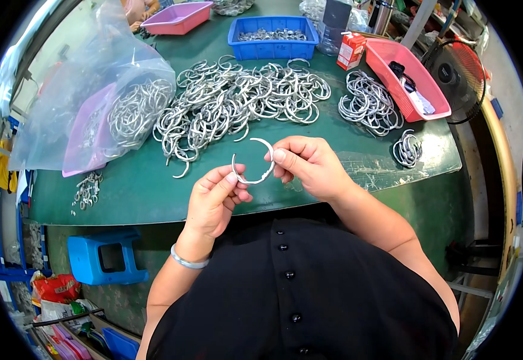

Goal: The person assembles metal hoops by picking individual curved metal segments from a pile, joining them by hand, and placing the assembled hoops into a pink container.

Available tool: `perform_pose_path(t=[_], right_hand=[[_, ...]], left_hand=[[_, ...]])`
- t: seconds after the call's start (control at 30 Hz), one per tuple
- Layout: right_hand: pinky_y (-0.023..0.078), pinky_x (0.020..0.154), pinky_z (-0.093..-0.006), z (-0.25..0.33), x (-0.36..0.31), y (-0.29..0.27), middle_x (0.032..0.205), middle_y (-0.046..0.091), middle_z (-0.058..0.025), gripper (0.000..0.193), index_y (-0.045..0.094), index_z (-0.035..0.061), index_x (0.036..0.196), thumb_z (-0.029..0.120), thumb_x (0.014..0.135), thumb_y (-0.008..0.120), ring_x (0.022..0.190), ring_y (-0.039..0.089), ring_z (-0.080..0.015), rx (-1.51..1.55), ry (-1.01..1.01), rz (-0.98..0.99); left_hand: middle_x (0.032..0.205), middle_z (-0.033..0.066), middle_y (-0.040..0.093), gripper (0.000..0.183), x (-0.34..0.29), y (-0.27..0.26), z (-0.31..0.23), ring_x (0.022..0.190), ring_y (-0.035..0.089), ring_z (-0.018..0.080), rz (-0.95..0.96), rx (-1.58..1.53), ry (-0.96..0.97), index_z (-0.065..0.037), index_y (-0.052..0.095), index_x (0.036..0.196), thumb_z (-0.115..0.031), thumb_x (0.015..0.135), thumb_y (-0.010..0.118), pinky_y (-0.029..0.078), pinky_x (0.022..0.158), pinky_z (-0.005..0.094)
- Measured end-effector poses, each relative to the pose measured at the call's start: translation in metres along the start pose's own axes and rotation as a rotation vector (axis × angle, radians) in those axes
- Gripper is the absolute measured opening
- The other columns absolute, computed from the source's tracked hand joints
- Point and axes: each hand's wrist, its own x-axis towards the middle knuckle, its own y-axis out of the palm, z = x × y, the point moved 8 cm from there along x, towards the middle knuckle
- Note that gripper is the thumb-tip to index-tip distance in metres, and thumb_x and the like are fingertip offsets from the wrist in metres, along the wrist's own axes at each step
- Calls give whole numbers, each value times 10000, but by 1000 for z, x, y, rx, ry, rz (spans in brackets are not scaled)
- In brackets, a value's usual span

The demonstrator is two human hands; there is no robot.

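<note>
An open silver bangle (pixel 255 182) is held up over the near edge of the green table, its gap toward the upper left. My left hand (pixel 216 195) pinches its left side between thumb and fingers. On its right side, my right hand (pixel 312 165) grips it the same way. Beyond my hands spreads a large heap of similar open bangles (pixel 237 99). To its right lie a smaller pile of bangles (pixel 369 102) and a little cluster of them (pixel 407 149) near the table's right edge.
A plastic bag (pixel 138 66) covers more bangles and a pink tray (pixel 87 135) at left, near small metal pieces (pixel 87 191). A blue bin (pixel 273 54), a red carton (pixel 351 50), a pink basket (pixel 414 90) and a fan (pixel 456 81) stand farther back. A blue stool (pixel 106 258) is below left.
</note>
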Motion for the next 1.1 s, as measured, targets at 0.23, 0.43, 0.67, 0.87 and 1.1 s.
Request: perform_pose_path(t=[0.23,0.43,0.67,0.87,1.1], right_hand=[[428,542,-195,-11,2,-6,674,565,2,200,603,9,888,175,883,493,589,511,-54,5,58,-22],[424,550,-196,-14,2,-6,681,566,-2,212,601,11,895,182,889,476,602,512,-56,40,52,-8],[420,551,-196,-17,3,-7,686,567,-2,207,607,11,889,171,887,476,607,511,-56,33,78,-11],[408,536,-180,-20,3,-8,677,563,11,175,610,24,867,182,858,535,590,497,-39,6,121,-32],[393,529,-171,-24,1,-8,677,560,13,149,609,26,863,169,829,582,586,481,-32,21,127,-32]], left_hand=[[755,50,582,180,1,-2,3,623,558,115,-14,-12,-59,7,563,987,-104,865,490,487,634,286],[759,54,591,175,2,-4,3,632,567,111,-5,-15,-63,4,569,972,-117,858,514,500,630,278],[752,56,591,184,3,-6,3,624,570,115,-8,-41,-79,12,566,972,-121,855,518,501,624,282],[751,59,594,187,4,-8,5,621,571,116,-11,-53,-88,14,565,974,-121,854,518,502,622,282],[781,51,596,173,4,-10,6,645,570,114,-60,21,-57,-4,570,983,-95,837,546,493,641,261]])
